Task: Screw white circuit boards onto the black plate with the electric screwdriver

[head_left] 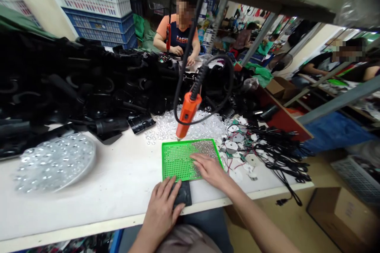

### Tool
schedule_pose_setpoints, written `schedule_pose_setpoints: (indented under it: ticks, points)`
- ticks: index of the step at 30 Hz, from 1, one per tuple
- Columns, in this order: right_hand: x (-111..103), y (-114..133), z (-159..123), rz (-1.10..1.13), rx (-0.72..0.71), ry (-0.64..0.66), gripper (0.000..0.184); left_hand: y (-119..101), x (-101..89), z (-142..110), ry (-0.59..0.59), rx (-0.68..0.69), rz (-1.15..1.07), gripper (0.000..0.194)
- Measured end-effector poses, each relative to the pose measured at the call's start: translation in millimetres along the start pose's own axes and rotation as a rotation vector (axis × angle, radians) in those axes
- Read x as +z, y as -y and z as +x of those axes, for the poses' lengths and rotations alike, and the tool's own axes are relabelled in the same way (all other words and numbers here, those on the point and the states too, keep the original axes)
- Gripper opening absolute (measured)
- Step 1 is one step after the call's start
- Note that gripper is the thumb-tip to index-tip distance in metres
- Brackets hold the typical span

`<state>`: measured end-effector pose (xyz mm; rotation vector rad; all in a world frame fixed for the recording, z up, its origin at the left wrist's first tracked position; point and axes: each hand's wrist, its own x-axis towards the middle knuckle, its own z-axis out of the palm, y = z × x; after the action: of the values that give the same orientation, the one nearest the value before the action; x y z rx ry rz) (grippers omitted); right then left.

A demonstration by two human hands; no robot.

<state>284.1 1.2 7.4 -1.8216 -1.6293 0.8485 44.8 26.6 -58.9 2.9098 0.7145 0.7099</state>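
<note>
A worker's left hand (160, 209) rests open on a black pad (183, 194) at the near edge of a white surface (89, 205), fingers loosely spread, while the right hand (209, 170) lies flat and unclenched across a green perforated plastic tray (175, 162). Neither hand appears to grip anything. The tray sits just beyond the pad, and glittering small clear pieces (204, 148) cover its far right corner. It looks light and thin, and those tiny pieces could easily slide off if it tips, so its raised rim, held level from both sides, seems the safest place to take hold. An orange electric screwdriver (187, 116) hangs on its cable just above the tray's far edge, beside a heap of loose clear beads (185, 124). A round sheet of clear domed lenses (55, 162) lies to the left, below piled black moulded plastic parts (74, 87). Tangled black wires (276, 154) spread to the right, and a co-worker (178, 33) sits at the far end.
</note>
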Motion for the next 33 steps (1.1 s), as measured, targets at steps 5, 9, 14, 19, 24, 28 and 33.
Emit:
schedule_pose_setpoints:
  ticks: [5, 9, 14, 19, 24, 28, 33]
  points:
    - [34, 20, 36, 0.373, 0.293, 0.244, 0.053, 0, 1.0, 0, 0.003, -0.01, -0.023, 0.05]
    - [25, -1, 40, 0.348, 0.442, 0.253, 0.044, 0, -0.7, 2, -0.005, -0.002, -0.015, 0.049]
    - [-10, -36, 31, 0.299, 0.528, 0.044, 0.031, -1, -3.4, 3, 0.0, -0.002, -0.024, 0.048]
    - [-28, -40, 32, 0.428, 0.542, -0.113, 0.03, -1, -3.5, 3, -0.008, -0.01, -0.013, 0.048]
    - [5, -5, 35, 0.685, 0.416, -0.086, 0.041, 2, -0.8, 3, -0.032, 0.014, 0.006, 0.047]
    - [37, 8, 44, 0.779, 0.344, -0.053, 0.056, 6, 5.5, 4, -0.1, 0.053, 0.034, 0.046]
    - [23, -9, 36, 0.663, 0.284, -0.24, 0.06, 9, 10.6, 6, -0.145, 0.075, 0.046, 0.049]
